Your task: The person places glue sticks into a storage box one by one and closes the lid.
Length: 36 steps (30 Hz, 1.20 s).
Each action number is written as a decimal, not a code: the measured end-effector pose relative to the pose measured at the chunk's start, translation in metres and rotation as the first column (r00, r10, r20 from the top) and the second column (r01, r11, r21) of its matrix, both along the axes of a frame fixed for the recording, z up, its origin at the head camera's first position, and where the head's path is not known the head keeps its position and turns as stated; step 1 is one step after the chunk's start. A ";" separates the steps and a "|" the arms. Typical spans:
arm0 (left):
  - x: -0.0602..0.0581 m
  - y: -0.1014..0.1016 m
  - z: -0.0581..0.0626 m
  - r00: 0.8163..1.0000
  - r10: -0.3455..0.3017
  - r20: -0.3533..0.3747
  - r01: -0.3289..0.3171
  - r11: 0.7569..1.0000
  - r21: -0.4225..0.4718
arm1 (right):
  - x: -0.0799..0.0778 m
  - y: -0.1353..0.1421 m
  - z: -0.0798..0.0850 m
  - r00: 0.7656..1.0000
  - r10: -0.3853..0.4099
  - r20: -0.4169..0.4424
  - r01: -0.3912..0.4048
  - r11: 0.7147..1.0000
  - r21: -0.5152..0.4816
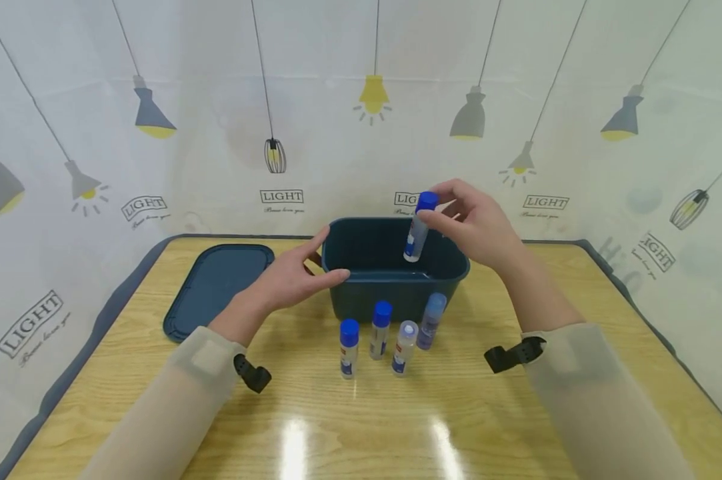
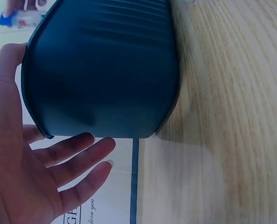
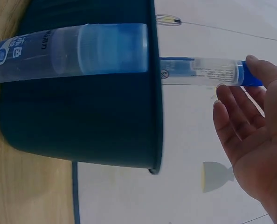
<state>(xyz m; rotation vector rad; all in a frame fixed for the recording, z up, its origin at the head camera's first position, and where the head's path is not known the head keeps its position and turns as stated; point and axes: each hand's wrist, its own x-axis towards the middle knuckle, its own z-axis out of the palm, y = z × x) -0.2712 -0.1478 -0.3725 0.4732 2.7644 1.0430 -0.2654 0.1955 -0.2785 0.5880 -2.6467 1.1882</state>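
Observation:
My right hand (image 1: 477,223) pinches a clear glue bottle (image 1: 417,239) by its blue cap. The bottle hangs upright over the dark teal bin (image 1: 397,300), its lower end just inside the opening in the head view. At the bin's left end is my left hand (image 1: 289,277), thumb on the front rim and fingers spread toward the back. The left wrist view shows these fingers (image 2: 85,163) fairly straight beside the end wall. Several more glue bottles stand before the bin, among them a blue-capped one (image 1: 349,350) and one with a clear cap (image 1: 405,350).
A dark blue lid (image 1: 219,283) lies flat on the wooden table (image 1: 493,420), left of the bin. Behind the table hangs a pale cloth (image 1: 319,100) printed with lamps. A pale bluish-capped bottle (image 1: 431,321) stands close to the bin's front wall.

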 end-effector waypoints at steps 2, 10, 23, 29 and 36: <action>0.000 -0.001 0.000 1.000 0.001 -0.002 -0.001 1.000 -0.005 | -0.007 -0.003 -0.004 0.999 0.003 0.032 -0.004 1.000 0.020; 0.000 -0.001 0.003 1.000 0.006 0.011 -0.006 1.000 0.008 | -0.035 -0.016 -0.026 0.997 0.033 0.074 -0.035 0.999 0.028; 0.000 -0.002 0.004 1.000 -0.005 0.030 0.005 1.000 0.014 | -0.063 -0.036 -0.051 0.979 0.157 0.129 -0.170 0.981 0.097; -0.001 -0.002 0.003 1.000 -0.021 0.023 0.021 1.000 0.010 | -0.068 -0.043 -0.056 0.960 0.200 0.198 -0.223 0.969 0.103; -0.001 -0.002 0.004 1.000 -0.021 0.023 0.021 1.000 0.012 | -0.072 -0.048 -0.066 0.953 0.219 0.211 -0.248 0.961 0.121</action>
